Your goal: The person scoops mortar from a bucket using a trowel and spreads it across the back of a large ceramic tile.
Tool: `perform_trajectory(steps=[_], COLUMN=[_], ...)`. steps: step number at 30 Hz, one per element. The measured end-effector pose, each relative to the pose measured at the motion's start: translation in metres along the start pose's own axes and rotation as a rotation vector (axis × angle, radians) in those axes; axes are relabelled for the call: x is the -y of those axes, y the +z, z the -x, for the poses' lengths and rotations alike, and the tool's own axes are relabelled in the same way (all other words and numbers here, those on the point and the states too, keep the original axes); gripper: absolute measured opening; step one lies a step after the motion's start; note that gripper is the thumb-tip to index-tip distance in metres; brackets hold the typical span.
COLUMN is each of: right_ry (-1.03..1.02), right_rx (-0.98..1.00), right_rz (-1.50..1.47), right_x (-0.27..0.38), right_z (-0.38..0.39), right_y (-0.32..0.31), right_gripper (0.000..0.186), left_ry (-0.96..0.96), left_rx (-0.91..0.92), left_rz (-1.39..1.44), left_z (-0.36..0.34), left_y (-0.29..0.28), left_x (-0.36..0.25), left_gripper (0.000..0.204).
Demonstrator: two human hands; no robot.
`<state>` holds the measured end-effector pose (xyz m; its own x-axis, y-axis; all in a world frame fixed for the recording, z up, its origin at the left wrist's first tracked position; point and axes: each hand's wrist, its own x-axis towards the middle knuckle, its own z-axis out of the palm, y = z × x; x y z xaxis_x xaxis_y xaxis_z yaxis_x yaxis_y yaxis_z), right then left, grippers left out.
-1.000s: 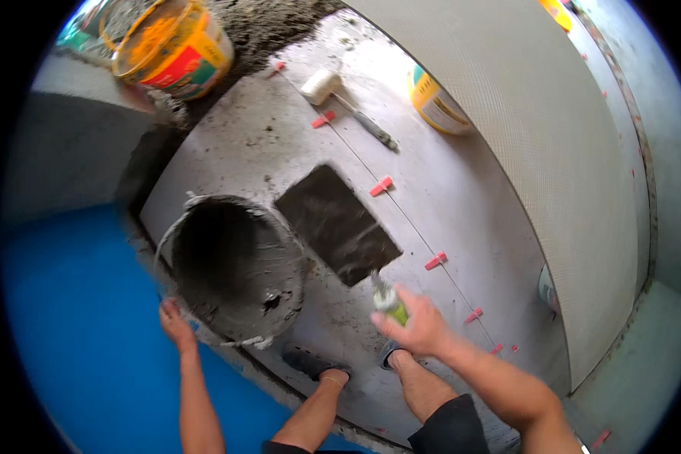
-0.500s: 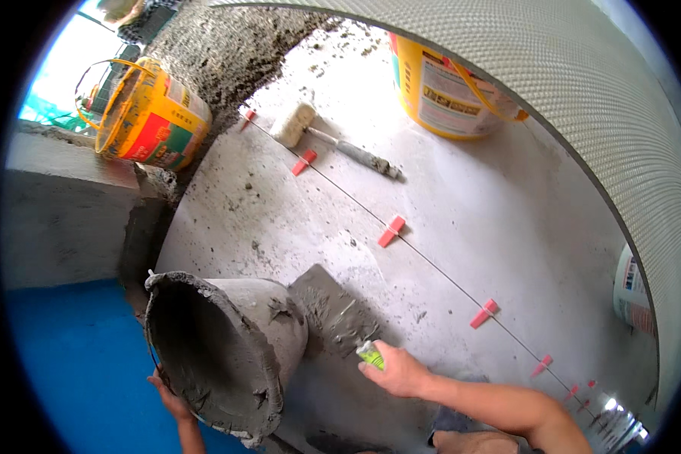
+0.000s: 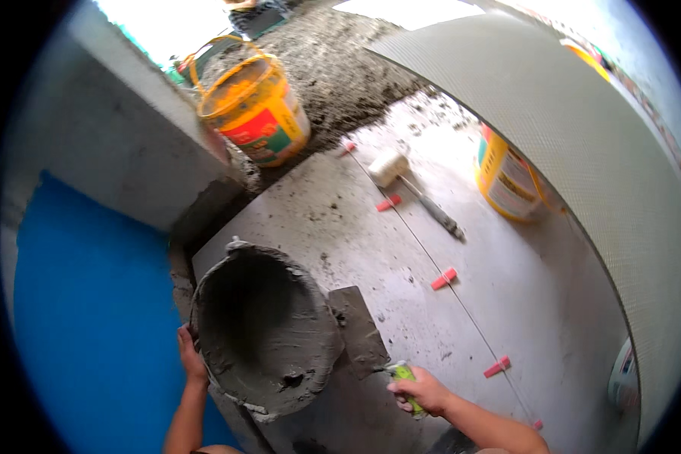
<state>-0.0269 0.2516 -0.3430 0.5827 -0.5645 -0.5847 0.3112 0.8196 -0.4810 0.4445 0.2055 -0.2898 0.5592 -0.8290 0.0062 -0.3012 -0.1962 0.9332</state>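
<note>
A mortar-caked bucket (image 3: 321, 303) leans with its wide mouth toward me, and wet grey mortar coats its inner wall. My left hand (image 3: 193, 359) is pressed to the bucket's left side, thumb up and the other fingers partly hidden behind it. In my right hand (image 3: 422, 391) is the green handle of a trowel (image 3: 362, 331), gripped with the fingers wrapped round. Grey mortar smears the trowel's flat rectangular blade, which lies close beside the bucket's right side, over the pale tiles.
Pink levelling wedges (image 3: 445, 278) line a tile joint (image 3: 416, 236). A white-headed mallet (image 3: 435, 216) lies beyond. Yellow buckets stand at far left (image 3: 268, 121) and right (image 3: 507, 181). A textured grey sheet (image 3: 552, 113) arches over the right; blue coating (image 3: 91, 303) covers the left.
The bucket has tipped more upright, its mouth now facing me more. The trowel blade has swung to point more steeply away. My view has shifted, so the background sits lower and farther right.
</note>
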Motion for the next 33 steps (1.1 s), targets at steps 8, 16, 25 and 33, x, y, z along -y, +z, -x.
perform_trajectory(steps=[8,16,25,33], right_ry=[-0.422,-0.443,0.123,0.304], right_rx=[-0.365,-0.214,-0.268,-0.529], right_rz=[1.227,2.452,2.248,1.864], right_x=[0.147,0.287,0.236,0.1], right_z=[0.015,-0.028,0.054,0.106], right_y=[0.007,0.162,0.166,0.221], right_gripper=[0.034,0.029,0.036,0.034], left_ry=[0.083,0.061,0.036,0.016], left_rx=[-0.029,0.004,0.002,-0.031], left_rz=[-0.084,0.04,0.303,0.294], left_z=[0.003,0.002,0.009,0.012], left_y=[0.007,-0.005,-0.002,-0.014], left_x=[-0.01,-0.001,0.012,0.003], left_gripper=[0.049,0.046,0.039,0.052])
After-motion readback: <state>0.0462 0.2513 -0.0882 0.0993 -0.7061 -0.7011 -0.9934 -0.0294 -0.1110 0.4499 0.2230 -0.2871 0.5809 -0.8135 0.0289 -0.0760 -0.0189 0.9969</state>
